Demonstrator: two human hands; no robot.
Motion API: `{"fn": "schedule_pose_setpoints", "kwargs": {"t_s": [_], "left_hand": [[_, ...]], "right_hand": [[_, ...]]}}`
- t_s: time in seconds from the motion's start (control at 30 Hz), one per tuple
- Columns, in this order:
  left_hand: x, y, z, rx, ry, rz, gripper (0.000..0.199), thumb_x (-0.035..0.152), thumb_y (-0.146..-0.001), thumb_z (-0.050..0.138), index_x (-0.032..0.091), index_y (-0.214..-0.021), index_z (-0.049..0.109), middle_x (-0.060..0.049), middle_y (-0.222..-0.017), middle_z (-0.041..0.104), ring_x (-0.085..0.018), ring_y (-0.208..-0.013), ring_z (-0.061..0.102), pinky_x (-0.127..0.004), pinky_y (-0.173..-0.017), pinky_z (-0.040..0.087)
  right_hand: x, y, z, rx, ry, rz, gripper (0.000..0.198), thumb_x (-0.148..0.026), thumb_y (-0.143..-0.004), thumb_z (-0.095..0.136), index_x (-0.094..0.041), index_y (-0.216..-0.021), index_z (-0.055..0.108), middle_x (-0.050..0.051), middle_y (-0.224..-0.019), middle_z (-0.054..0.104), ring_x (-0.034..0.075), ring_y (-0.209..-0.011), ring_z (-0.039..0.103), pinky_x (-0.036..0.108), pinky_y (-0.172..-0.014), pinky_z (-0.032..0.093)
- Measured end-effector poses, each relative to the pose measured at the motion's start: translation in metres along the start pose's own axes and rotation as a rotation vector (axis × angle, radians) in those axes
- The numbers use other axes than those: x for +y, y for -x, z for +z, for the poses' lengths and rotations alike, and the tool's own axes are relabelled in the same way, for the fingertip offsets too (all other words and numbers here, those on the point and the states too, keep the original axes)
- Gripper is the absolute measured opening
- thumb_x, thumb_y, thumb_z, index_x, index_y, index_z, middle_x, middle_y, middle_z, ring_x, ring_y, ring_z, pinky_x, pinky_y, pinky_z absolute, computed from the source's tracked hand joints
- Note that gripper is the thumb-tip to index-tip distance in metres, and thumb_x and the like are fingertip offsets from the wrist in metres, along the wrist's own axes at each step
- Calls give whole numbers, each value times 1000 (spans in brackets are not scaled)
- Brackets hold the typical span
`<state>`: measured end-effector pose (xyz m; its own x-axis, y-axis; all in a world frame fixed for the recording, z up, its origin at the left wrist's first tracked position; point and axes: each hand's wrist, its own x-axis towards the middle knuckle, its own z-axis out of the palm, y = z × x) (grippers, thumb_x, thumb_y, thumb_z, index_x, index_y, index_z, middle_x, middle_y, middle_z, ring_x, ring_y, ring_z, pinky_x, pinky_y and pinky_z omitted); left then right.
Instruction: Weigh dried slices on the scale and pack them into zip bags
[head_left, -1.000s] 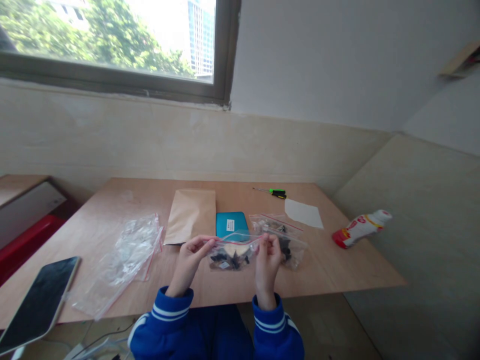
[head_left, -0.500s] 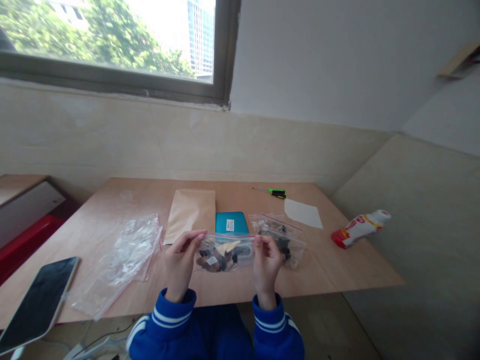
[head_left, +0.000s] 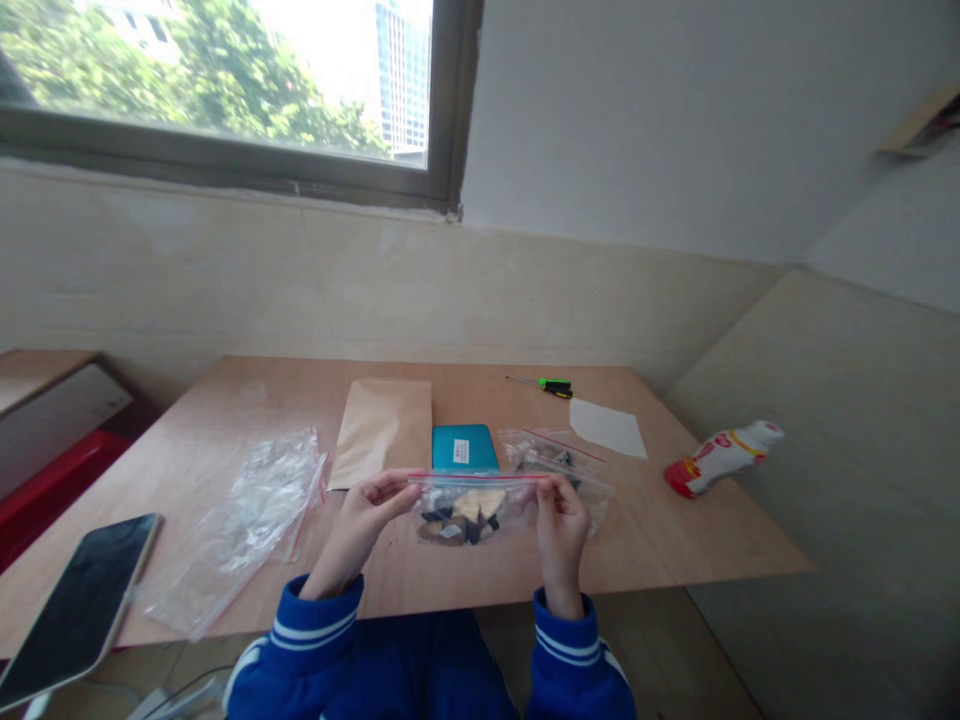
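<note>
A clear zip-lock bag (head_left: 480, 505) with a red seal line hangs between my two hands above the near part of the table. Inside it lie brown, tan and dark pieces, one with a small white label; their kind I cannot make out. My left hand (head_left: 367, 520) pinches the bag's upper left corner. At the upper right corner, my right hand (head_left: 561, 520) is closed on the seal edge. Just behind the bag is a teal box (head_left: 463, 446) with a white label. Partly hidden by my right hand are more clear bags (head_left: 592, 490) with dark parts in them.
A brown paper envelope (head_left: 386, 425) and crumpled clear bags (head_left: 259, 510) lie to the left, with a tablet (head_left: 82, 595) at the left edge. Screwdrivers (head_left: 553, 385) lie at the back near a white paper (head_left: 607, 427). A red and white bottle (head_left: 720, 458) is at the right.
My hands have moved farther apart, stretching the bag's top edge straight. The right hand has shifted right along the seal, and the bag has shifted slightly right.
</note>
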<state>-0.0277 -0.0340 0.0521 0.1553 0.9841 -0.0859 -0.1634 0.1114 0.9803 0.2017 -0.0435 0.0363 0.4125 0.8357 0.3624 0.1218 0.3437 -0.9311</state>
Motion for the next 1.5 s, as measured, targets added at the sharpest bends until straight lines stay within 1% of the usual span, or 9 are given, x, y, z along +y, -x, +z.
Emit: {"fn": "schedule_pose_setpoints", "kwargs": {"t_s": [0.23,0.43,0.57,0.73,0.97,1.1,1.23,1.37,1.5], "left_hand": [[-5,-2,0,27,-3,-7,25,39,-76,70,15,-81,72,-6,-82,72,-16,-79,62,-24,-72,46],[-5,-1,-1,70,-21,57,20,36,-77,69,16,-75,66,-1,-76,67,-12,-74,58,-20,-67,43],[1,1,1,92,-70,119,19,35,-78,68,17,-73,64,0,-74,64,-11,-74,58,-21,-68,43],[6,4,4,100,-97,146,18,35,-77,69,18,-75,65,0,-75,65,-14,-75,60,-23,-70,46],[5,6,6,180,-114,219,18,34,-79,67,17,-75,65,-1,-75,63,-14,-76,58,-24,-70,44],[6,7,10,199,-90,238,18,35,-80,66,17,-76,63,0,-73,61,-12,-73,57,-22,-68,43],[4,4,14,258,-4,271,18,35,-79,67,17,-78,62,1,-72,59,-11,-71,55,-20,-66,43],[3,2,15,296,106,237,20,37,-78,67,18,-79,61,2,-72,58,-10,-68,54,-19,-62,43],[2,2,12,301,161,208,21,38,-78,67,18,-80,60,3,-72,57,-10,-67,54,-19,-61,42]], "right_hand": [[6,-1,-4,26,172,-56,36,-51,-83,58,-17,-71,63,2,-63,66,17,-61,60,27,-60,45],[4,0,0,9,106,-21,30,-46,-84,59,-17,-76,63,-1,-55,60,15,-53,57,26,-57,44],[3,0,1,65,99,-22,29,-45,-83,61,-17,-73,60,-2,-56,58,15,-55,56,26,-59,43],[6,0,4,145,182,-124,28,-43,-85,57,-18,-72,57,1,-69,59,17,-69,56,28,-68,44],[-2,3,16,154,124,-198,26,-37,-90,51,-19,-71,52,-1,-68,54,14,-67,54,27,-67,44],[-1,1,12,87,83,-147,28,-42,-88,53,-19,-71,54,-1,-65,57,15,-64,56,26,-63,46],[2,0,5,-83,26,-108,29,-46,-84,58,-19,-77,60,1,-68,62,16,-63,59,26,-59,49],[0,2,4,-204,2,-57,19,-38,-80,66,-19,-84,65,2,-78,66,17,-71,64,28,-66,53],[-3,4,7,-233,-7,-60,10,-29,-81,66,-19,-81,65,2,-77,64,16,-74,63,28,-69,52]]}}
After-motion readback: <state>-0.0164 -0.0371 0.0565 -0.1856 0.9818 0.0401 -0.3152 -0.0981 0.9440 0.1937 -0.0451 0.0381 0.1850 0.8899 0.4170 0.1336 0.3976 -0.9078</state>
